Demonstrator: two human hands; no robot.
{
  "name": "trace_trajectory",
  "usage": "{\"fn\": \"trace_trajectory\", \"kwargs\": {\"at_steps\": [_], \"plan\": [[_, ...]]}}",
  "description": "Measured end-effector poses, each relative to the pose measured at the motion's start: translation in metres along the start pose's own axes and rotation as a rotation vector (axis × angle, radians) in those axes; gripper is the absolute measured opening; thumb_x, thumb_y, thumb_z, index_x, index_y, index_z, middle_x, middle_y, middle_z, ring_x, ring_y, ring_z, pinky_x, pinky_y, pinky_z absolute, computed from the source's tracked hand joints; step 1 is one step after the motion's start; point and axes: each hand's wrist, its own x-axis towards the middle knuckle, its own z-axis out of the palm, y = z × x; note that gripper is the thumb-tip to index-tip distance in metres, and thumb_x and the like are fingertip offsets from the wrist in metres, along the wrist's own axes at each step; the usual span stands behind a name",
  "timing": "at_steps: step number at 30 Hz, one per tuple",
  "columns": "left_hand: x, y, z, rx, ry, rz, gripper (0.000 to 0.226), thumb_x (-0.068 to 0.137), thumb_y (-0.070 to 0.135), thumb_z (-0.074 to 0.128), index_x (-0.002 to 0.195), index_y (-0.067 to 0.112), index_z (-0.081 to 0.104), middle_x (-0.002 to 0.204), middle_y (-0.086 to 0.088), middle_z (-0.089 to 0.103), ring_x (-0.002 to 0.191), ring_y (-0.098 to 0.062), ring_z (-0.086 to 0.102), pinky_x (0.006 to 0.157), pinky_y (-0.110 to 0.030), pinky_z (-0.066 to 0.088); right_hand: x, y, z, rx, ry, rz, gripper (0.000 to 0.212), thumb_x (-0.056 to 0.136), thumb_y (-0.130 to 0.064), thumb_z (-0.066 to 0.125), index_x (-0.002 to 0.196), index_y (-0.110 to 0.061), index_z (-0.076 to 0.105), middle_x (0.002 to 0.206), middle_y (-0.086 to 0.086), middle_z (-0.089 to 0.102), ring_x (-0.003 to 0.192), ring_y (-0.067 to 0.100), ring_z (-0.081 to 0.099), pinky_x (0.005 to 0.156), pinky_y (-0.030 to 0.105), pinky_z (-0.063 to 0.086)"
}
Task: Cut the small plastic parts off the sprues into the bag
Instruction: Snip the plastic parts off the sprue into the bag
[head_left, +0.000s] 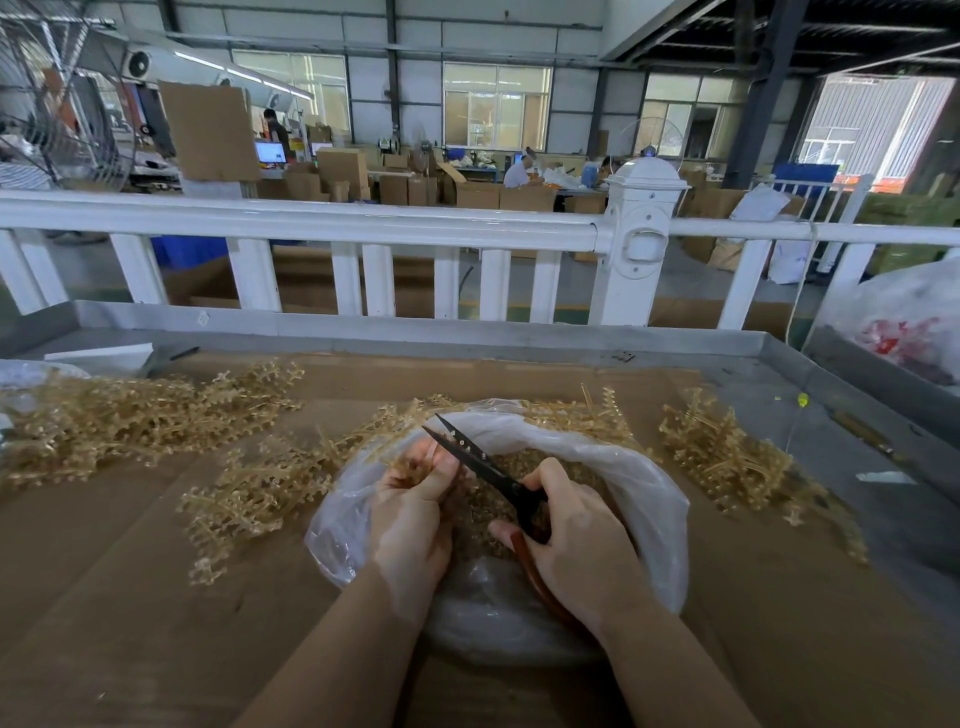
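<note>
Two hands: right hand (576, 540) grips scissors (483, 467); left hand (415, 499) pinches sprue (400, 457).

Both forearms bare, left hand (415, 512), right hand (576, 540) ungloved (no sleeves visible).

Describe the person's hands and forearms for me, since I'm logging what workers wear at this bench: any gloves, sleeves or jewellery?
Both the left hand and the right hand are bare, with no gloves. No rings, watch or bracelets show. Both forearms are uncovered right down to the bottom edge of the picture, so no sleeves are visible.
</note>
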Motion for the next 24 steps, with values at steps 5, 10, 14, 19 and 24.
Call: {"fn": "trace_trajectory", "kwargs": {"at_steps": [5,10,14,19,24], "plan": [[0.001,-0.002,-0.001,0.033,-0.046,-0.015,0.014,0.086,-0.011,0.053,0.094,-0.003,0.061,0.082,-0.014,0.068,0.070,-0.021,0.069,0.067,-0.032,0.059,0.001,0.000,0.000,0.012,-0.016,0.012,0.035,0.080,-0.051,0.063,0.098,-0.032,0.039,0.095,-0.013,0.055,0.092,0.007,0.050,0.079,0.021,0.042],[0.004,-0.002,-0.004,0.027,-0.081,-0.029,0.014,0.087,-0.011,0.052,0.091,-0.003,0.062,0.078,-0.014,0.070,0.067,-0.020,0.070,0.062,-0.030,0.060,0.003,0.000,0.001,0.013,-0.006,-0.006,0.036,0.079,-0.052,0.064,0.095,-0.031,0.040,0.088,-0.019,0.051,0.083,0.001,0.047,0.072,0.016,0.038],[0.007,-0.003,-0.008,-0.017,-0.054,-0.046,0.022,0.085,-0.009,0.055,0.105,-0.002,0.060,0.085,-0.016,0.068,0.068,-0.020,0.070,0.062,-0.030,0.060,0.004,-0.001,-0.001,0.003,-0.030,-0.014,0.039,0.079,-0.055,0.064,0.093,-0.030,0.037,0.084,-0.018,0.056,0.073,0.002,0.052,0.062,0.013,0.036],[0.009,-0.002,-0.009,-0.017,-0.053,-0.060,0.017,0.084,-0.009,0.057,0.098,-0.003,0.064,0.082,-0.014,0.070,0.068,-0.020,0.071,0.059,-0.027,0.059,0.004,-0.002,0.000,-0.013,0.001,-0.011,0.040,0.078,-0.056,0.063,0.095,-0.027,0.042,0.085,-0.016,0.057,0.077,0.006,0.057,0.066,0.018,0.043],[0.009,-0.006,-0.011,0.098,-0.138,-0.039,0.023,0.073,-0.006,0.062,0.096,-0.006,0.065,0.090,-0.020,0.071,0.079,-0.028,0.070,0.070,-0.036,0.060,0.004,-0.002,0.002,0.026,0.040,-0.002,0.037,0.080,-0.050,0.065,0.099,-0.025,0.046,0.092,-0.013,0.058,0.089,0.009,0.057,0.078,0.024,0.046]]}}
